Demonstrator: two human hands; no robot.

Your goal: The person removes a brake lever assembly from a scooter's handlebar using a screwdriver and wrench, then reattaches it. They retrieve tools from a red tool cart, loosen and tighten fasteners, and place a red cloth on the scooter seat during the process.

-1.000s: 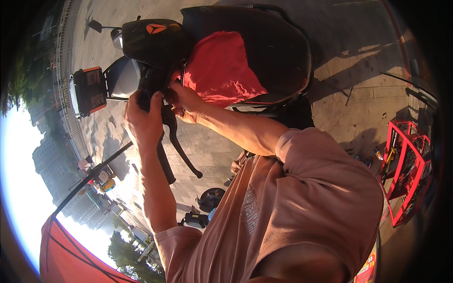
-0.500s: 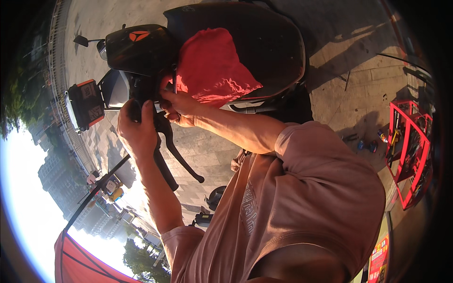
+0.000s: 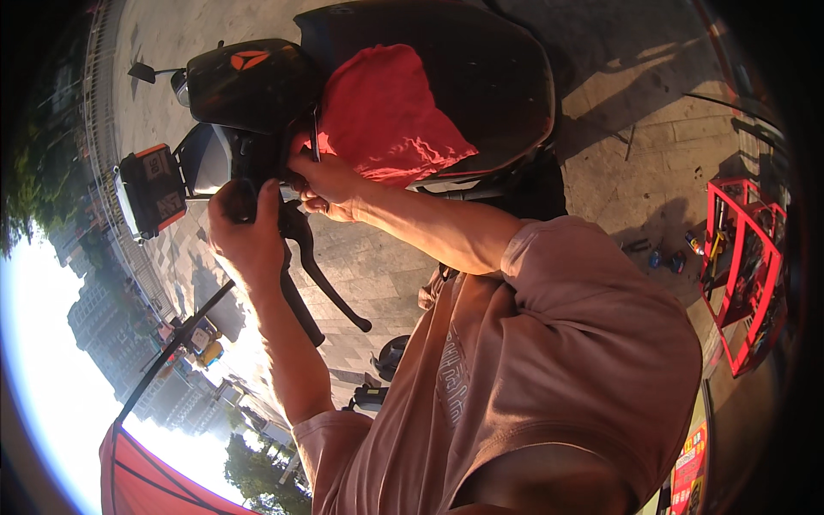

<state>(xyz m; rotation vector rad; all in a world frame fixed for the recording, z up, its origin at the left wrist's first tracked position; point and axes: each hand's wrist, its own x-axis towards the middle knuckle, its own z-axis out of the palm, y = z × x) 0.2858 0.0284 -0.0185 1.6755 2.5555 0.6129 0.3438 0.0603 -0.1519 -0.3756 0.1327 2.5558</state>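
A black scooter's handlebar area is in front of me, with a brake lever [image 3: 322,275] and a handlebar grip [image 3: 300,311] pointing toward me. My left hand [image 3: 245,227] curls around a dark rounded handlebar part [image 3: 236,202], thumb along its side. Close to its right, my right hand [image 3: 333,186] is closed, its fingers pinched near the handlebar's middle. A thin rod [image 3: 316,133] rises beside its thumb; the hand hides the lower end. Red cloth [image 3: 386,112] lies over the black scooter body just beyond that hand.
A dark scooter panel with an orange emblem [image 3: 249,60] and a mirror [image 3: 142,72] are at far left. Behind them stands a black box with orange edges [image 3: 159,190]. A red tool rack [image 3: 742,275] is at right, small items on the paving beside it. Red canopy fabric [image 3: 154,472] hangs lower left.
The scooter and both hands sit slightly higher and further left in view. Both hands keep nearly the same hold and place on the handlebar.
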